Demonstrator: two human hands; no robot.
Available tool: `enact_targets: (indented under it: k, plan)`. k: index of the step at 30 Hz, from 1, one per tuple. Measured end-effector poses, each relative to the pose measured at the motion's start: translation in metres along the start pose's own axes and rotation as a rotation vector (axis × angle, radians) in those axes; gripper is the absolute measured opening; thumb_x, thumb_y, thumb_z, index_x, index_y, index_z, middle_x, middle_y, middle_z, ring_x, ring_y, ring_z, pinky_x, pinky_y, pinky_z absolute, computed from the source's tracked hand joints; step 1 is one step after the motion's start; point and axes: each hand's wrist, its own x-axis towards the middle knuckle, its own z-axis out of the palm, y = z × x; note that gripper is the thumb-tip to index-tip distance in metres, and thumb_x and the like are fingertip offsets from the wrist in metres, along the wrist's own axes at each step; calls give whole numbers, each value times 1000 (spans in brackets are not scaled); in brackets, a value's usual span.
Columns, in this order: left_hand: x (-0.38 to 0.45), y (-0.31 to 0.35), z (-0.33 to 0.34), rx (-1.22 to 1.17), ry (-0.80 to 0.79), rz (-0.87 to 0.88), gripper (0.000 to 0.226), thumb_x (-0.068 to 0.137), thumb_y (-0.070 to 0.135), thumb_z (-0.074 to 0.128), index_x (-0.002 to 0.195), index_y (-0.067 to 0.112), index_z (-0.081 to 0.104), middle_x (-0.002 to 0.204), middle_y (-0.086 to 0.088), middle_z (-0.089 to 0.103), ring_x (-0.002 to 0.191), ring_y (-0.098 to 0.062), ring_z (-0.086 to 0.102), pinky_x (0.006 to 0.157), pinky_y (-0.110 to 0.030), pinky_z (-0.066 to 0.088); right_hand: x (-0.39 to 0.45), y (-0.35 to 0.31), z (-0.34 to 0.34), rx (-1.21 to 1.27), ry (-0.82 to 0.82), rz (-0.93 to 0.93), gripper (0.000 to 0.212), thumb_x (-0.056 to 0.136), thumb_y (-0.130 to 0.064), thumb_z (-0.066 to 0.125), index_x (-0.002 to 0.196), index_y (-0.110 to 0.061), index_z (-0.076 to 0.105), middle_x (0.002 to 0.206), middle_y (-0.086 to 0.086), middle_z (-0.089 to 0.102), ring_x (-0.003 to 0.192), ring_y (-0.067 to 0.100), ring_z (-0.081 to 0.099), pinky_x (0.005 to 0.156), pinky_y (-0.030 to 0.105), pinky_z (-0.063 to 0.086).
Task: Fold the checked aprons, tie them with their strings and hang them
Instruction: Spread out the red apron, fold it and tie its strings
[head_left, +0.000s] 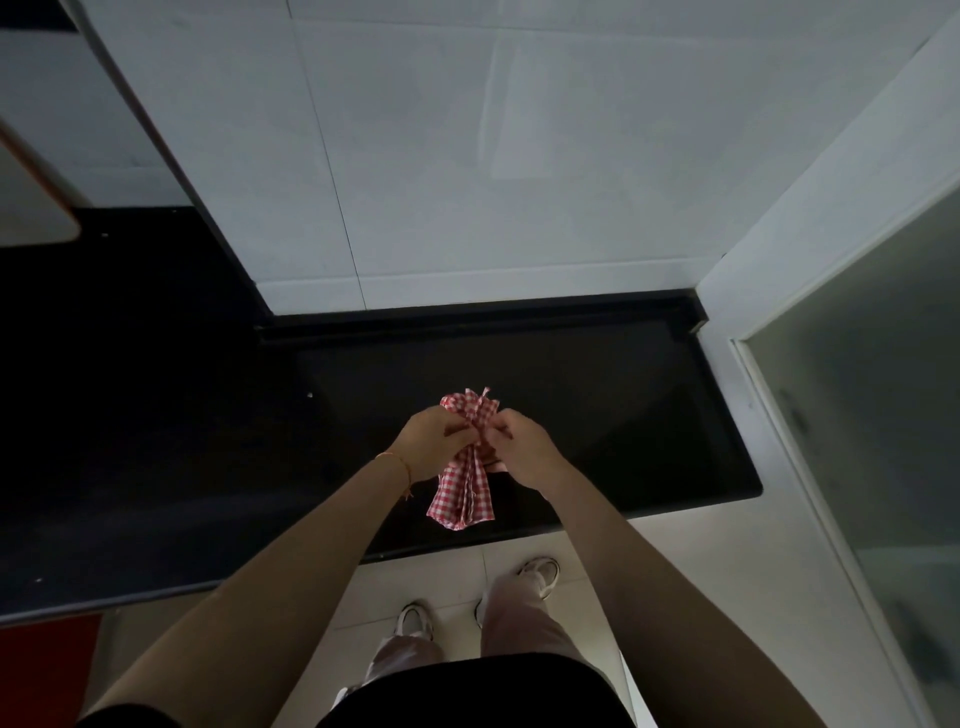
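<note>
Hands, left (434, 441) and right (522, 449), pinch bunched apron (465, 491) (red-checked) above black counter (597, 395).

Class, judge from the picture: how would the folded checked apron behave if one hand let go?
The checked apron is probably floppy: its lower end fans out below the left hand and right hand. It looks light. The bundle may loosen.

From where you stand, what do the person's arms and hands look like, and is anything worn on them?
Both arms are bare to where they leave the view, with no sleeves visible. The left hand has a thin orange thread bracelet at the wrist, its loose end hanging down. The right hand shows no gloves, rings or watch that I can make out.
</note>
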Motion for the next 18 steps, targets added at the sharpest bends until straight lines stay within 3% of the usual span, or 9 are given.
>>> enact_targets:
  k: [4, 7, 11, 13, 16, 18]
  plan:
    - [1, 7, -8, 199, -53, 70, 24, 103, 24, 45, 109, 12, 66, 90, 6, 57, 78, -5, 53, 69, -16, 41, 1, 7, 0, 144, -59, 67, 13, 99, -16, 56, 107, -10, 64, 107, 7, 68, 98, 15, 69, 89, 34, 58]
    - [3, 12, -11, 281, -94, 64, 25, 104, 21, 42, 112, 9, 63, 99, -3, 59, 79, -8, 54, 71, -19, 42, 0, 12, 1, 181, -118, 27, 11, 94, -13, 63, 102, -7, 68, 103, 6, 72, 96, 14, 70, 89, 32, 57]
    - [4, 19, -11, 281, -122, 16, 22, 104, 21, 42, 112, 12, 61, 104, -8, 62, 89, -19, 62, 79, -27, 50, 3, 10, 7, -133, -34, -60, 3, 91, -14, 66, 89, -16, 68, 94, 2, 70, 90, 14, 68, 90, 34, 55]
    - [2, 21, -10, 237, -123, -1, 20, 104, 21, 43, 110, 13, 60, 103, -8, 63, 87, -21, 63, 79, -30, 52, 5, 9, 11, -224, 32, -97, 10, 91, -14, 66, 82, -20, 63, 87, -1, 66, 83, 10, 64, 84, 30, 52]
    - [-4, 22, -8, 19, -117, -46, 18, 100, 30, 50, 97, 14, 60, 95, -8, 64, 81, -23, 65, 79, -36, 55, 6, 8, 17, -281, 99, -135, 6, 91, -17, 66, 93, -21, 63, 89, -8, 63, 79, 1, 58, 79, 22, 48]
    - [-7, 18, -4, -48, -99, -42, 17, 98, 32, 56, 97, 16, 61, 94, -7, 65, 82, -25, 66, 81, -37, 56, 6, 8, 19, -278, 115, -186, 15, 93, -18, 65, 107, -20, 61, 96, -9, 64, 81, 0, 58, 74, 16, 45]
